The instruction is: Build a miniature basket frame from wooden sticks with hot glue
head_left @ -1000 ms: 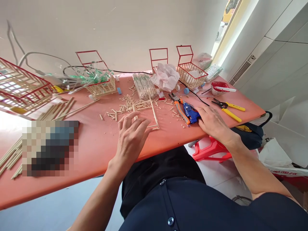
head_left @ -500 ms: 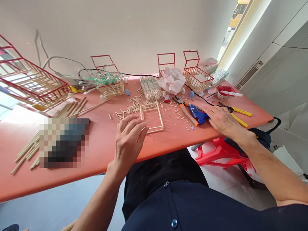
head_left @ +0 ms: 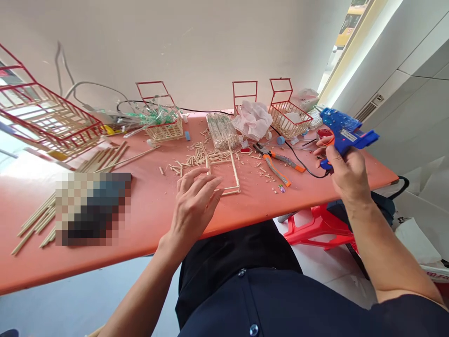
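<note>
My right hand (head_left: pixel 351 173) is wrapped round the handle of a blue hot glue gun (head_left: pixel 345 131), raised above the right end of the table with its nozzle toward the back left. A small red light glows on its side. My left hand (head_left: pixel 196 196) is open, fingers loosely spread over the near left corner of a small frame of thin wooden sticks (head_left: pixel 235 174). Whether the fingertips touch that frame I cannot tell. Behind the frame lie many short cut stick pieces (head_left: pixel 192 159). Pliers with orange and grey handles (head_left: pixel 277 164) rest between the frame and my right hand.
Small stick baskets with red trim (head_left: pixel 289 119) stand along the wall, one full of green-tipped plastic (head_left: pixel 161 126). A larger stick cart (head_left: pixel 52 117) and long sticks (head_left: pixel 35 224) are at the left, near a blurred-out dark object (head_left: pixel 101 206). A black cord (head_left: pixel 305 164) trails from the glue gun.
My right hand has picked up the glue gun from beside the pliers and lifted it up and to the right. My left hand has stayed by the stick frame, shifting only slightly.
</note>
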Available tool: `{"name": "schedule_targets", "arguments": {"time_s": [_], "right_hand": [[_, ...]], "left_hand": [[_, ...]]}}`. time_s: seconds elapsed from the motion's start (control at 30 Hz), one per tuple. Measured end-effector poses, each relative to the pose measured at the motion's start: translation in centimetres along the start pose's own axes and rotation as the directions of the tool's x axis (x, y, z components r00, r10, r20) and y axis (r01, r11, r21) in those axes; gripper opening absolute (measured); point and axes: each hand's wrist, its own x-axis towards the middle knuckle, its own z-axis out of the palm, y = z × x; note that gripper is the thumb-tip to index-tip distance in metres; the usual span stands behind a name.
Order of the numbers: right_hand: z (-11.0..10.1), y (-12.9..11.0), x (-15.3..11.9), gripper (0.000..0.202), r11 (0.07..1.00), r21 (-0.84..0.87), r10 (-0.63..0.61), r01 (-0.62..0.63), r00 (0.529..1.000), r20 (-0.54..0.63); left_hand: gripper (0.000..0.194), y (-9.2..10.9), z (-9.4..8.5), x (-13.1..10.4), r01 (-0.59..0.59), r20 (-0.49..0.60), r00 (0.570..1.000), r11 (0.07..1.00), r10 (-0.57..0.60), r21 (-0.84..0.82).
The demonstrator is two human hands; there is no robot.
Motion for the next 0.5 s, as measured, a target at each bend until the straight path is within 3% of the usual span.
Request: {"name": "schedule_targets", "arguments": {"time_s": [0.07, 0.13, 0.3, 0.37, 0.5], "right_hand": [[2.1, -1.6, -1.1, 0.039, 0.987, 0.157, 0.034, -0.03, 0.999, -0.028], [4.3, -2.7, -2.5, 0.043, 0.974, 0.221, 0.052, -0.056, 0.998, 0.024], [8.1, -2.7, -5.6, 0.049, 0.979, 0.16, 0.09, -0.122, 0.977, 0.195], [8.7, -2.1, -6.1, 0.051, 0.973, 0.171, 0.12, -0.158, 0.97, 0.212], [9.1, -1.4, -6.4, 0.053, 0.963, 0.191, 0.141, -0.191, 0.958, 0.25]], "left_hand": [[0.02, 0.3, 0.2, 0.3, -0.013, 0.034, 0.999, 1.0, 0.013, -0.003], [0.021, 0.5, 0.3, 0.4, -0.014, 0.071, 0.997, 1.0, 0.014, 0.0], [0.013, 0.7, -0.4, 1.1, -0.038, 0.089, 0.995, 0.999, 0.037, 0.004], [0.006, 0.4, -1.4, 1.8, -0.062, 0.02, 0.998, 0.998, 0.063, -0.009], [0.023, -0.3, -3.3, 3.1, 0.032, -0.212, 0.977, 0.999, -0.026, 0.021]]}}
